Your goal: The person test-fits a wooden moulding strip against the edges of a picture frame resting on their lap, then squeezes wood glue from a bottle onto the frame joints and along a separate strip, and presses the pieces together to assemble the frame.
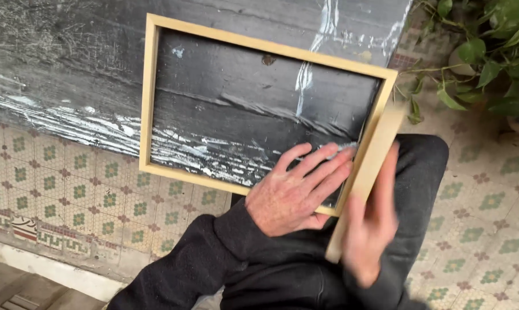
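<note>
A light wooden frame (146, 97) lies tilted over a dark, paint-streaked board (70, 63), its lower right corner over my knee (423, 166). My left hand (296, 192) lies across the frame's lower rail near that corner. Its fingers are spread inside the opening and its thumb is at the rail's outer edge, steadying the frame. A small grey patch (346, 147) shows at the fingertips; I cannot tell what it is. My right hand (371, 227), blurred by motion, grips a pale wooden strip (369, 163) held against the frame's right side.
Patterned floor tiles (64, 189) with green flowers spread left and right. A leafy green plant (489, 51) stands at the upper right. A pale stone step edge (41, 267) runs along the lower left. My dark sleeves and trousers fill the bottom centre.
</note>
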